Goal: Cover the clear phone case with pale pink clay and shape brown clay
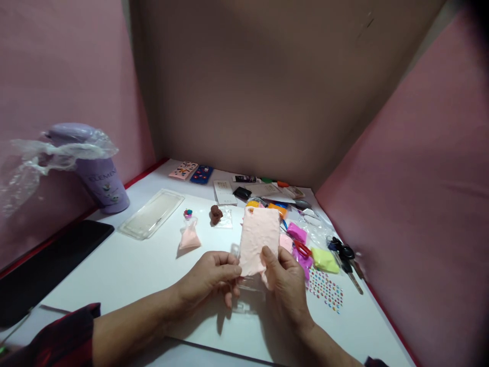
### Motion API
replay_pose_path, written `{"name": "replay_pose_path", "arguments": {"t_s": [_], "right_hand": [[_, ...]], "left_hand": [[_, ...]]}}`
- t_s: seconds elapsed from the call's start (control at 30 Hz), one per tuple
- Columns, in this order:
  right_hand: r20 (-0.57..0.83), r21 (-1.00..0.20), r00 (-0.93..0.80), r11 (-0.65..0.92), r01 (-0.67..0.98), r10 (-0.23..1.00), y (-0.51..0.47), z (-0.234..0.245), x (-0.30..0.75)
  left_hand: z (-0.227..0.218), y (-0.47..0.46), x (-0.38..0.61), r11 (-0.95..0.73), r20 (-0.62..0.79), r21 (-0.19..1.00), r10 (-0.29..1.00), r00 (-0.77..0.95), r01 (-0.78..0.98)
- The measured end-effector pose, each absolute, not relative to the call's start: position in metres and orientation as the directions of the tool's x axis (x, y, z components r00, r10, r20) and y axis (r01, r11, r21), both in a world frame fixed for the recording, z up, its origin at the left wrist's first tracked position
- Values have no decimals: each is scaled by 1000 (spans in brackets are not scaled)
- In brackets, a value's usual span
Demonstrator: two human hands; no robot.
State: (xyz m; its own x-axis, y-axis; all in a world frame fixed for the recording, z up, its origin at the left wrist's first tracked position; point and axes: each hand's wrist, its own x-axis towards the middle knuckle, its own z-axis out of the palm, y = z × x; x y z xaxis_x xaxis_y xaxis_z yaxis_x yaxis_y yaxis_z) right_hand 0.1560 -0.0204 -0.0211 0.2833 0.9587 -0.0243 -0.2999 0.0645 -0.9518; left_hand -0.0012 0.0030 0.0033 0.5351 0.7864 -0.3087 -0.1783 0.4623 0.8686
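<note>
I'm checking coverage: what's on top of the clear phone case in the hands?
A pale pink clay sheet covers it; only the lower edge of the clear phone case shows. The back beneath is hidden.

One pink clay-covered case (260, 239) between left hand (208, 278) and right hand (286, 285). Beyond them, two decorated cases (184, 170), one brown lump (216, 213), one clear tray (151, 213). Right of them, one sticker sheet (325, 289) and one yellow packet (324, 259).

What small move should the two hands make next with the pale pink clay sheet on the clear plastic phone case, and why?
Probably press down the ragged lower edge of the pale pink clay sheet with the right hand: it hangs uneven over the clear plastic phone case, which the left hand pinches at the side.
</note>
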Motion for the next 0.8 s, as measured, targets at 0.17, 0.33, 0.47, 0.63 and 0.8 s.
{"name": "replay_pose_path", "arguments": {"t_s": [0.17,0.33,0.47,0.63,0.8], "right_hand": [[-63,-947,310,42,-319,949,-19,-20,157],[-46,-949,320,59,-310,946,-18,-22,158],[-43,-959,325,53,-279,945,-19,-20,158],[-52,-952,316,49,-303,947,-19,-20,158],[-28,-959,335,69,-274,942,-21,-22,158]], "left_hand": [[3,4,-4,497,-301,833,775,555,-242],[4,2,-4,528,-294,798,761,578,-291],[6,3,-3,517,-267,807,750,605,-284],[2,5,-3,518,-266,808,747,610,-282],[1,5,-4,453,-259,861,780,570,-229]]}}
